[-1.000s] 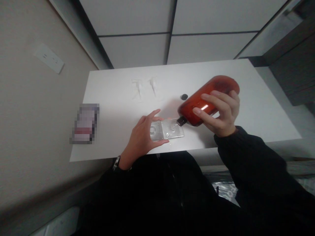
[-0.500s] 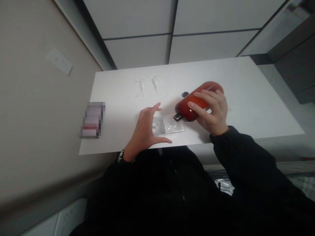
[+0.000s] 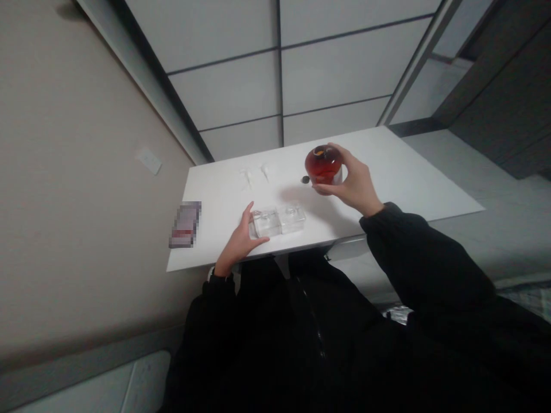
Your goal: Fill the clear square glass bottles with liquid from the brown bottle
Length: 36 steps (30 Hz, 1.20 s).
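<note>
My right hand (image 3: 355,180) is wrapped round a large bottle of red liquid (image 3: 323,171), held above the white table with its dark neck pointing up towards me. A small black cap (image 3: 305,179) lies just left of it. Two clear square bottles stand side by side near the table's front edge. The thumb and fingers of my left hand (image 3: 241,238) are around the left clear bottle (image 3: 267,225), thumb at the front, fingers behind. The right clear bottle (image 3: 293,220) stands against it, untouched by either hand.
Two white pump heads, one (image 3: 249,180) left of the other (image 3: 266,173), lie at the back of the white table (image 3: 404,183). A blurred-out flat object (image 3: 186,225) lies at the left edge. A wall (image 3: 107,218) borders the left; panelled doors (image 3: 241,97) stand behind.
The red bottle has gone from tipped over the clear bottles to upright, back and away from them. My left hand has closed in on the left clear bottle. The camera view has shifted.
</note>
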Available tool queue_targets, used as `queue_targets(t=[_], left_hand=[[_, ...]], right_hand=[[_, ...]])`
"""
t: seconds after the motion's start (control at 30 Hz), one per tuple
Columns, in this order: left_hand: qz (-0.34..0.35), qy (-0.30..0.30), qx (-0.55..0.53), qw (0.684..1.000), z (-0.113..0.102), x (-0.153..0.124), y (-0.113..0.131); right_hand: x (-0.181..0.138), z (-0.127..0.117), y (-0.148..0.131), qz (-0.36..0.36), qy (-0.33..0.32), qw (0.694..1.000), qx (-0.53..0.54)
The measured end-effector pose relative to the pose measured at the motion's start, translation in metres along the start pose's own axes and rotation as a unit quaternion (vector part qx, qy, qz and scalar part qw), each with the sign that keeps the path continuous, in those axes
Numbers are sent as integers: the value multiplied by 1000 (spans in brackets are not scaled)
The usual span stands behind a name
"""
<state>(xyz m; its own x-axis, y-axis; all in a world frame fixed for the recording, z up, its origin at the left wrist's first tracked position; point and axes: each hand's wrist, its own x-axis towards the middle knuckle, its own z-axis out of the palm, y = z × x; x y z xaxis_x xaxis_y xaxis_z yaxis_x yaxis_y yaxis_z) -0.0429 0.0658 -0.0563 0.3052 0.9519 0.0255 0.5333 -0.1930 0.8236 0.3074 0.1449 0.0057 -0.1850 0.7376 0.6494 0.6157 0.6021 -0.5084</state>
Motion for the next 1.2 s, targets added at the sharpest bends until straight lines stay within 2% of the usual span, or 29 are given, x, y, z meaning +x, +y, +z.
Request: queue_targets(t=[0.2,0.4,0.6,0.7,0.8,0.87,0.97,1.0,1.03,1.07,1.1,1.13,1.17,1.2], left_hand=[[-16,-1,-8,1000,0,2,0],[-3,5,-4,1000,-1,3,-2],[15,24,-2,1000,3,-2,-2],[3,29,-10,1000,8,-2,-1],[6,34,-24,999,4,1,-1],[63,83,-24,994,-4,-2,-1],[88,187,-68,976,-11,-29,11],[98,176,-91,975,-8,-44,20],[108,95,-118,983,1,-60,30],[118,-42,-138,982,13,-75,41],[147,-201,-138,958,29,-88,51],[161,-269,-135,940,45,-97,62],[167,-311,-125,927,60,-102,71],[148,-320,-94,931,71,-102,80]], right_hand=[[16,-13,-3,31,31,997,59],[22,-22,-11,49,43,997,44],[6,-20,-16,11,26,999,35],[-9,-14,-11,-15,0,1000,26],[-22,-9,-2,-35,4,999,6],[-28,-6,6,-35,7,999,0],[-32,-6,14,-22,2,1000,-7],[-32,-7,14,-20,2,1000,-7],[-31,-8,14,-19,2,1000,-6],[-30,-8,12,-19,2,1000,-6],[-28,-9,11,-19,2,1000,-5],[-26,-8,9,-20,3,1000,-5],[-24,-8,7,-23,6,1000,-6],[-22,-7,5,-28,9,1000,-8]])
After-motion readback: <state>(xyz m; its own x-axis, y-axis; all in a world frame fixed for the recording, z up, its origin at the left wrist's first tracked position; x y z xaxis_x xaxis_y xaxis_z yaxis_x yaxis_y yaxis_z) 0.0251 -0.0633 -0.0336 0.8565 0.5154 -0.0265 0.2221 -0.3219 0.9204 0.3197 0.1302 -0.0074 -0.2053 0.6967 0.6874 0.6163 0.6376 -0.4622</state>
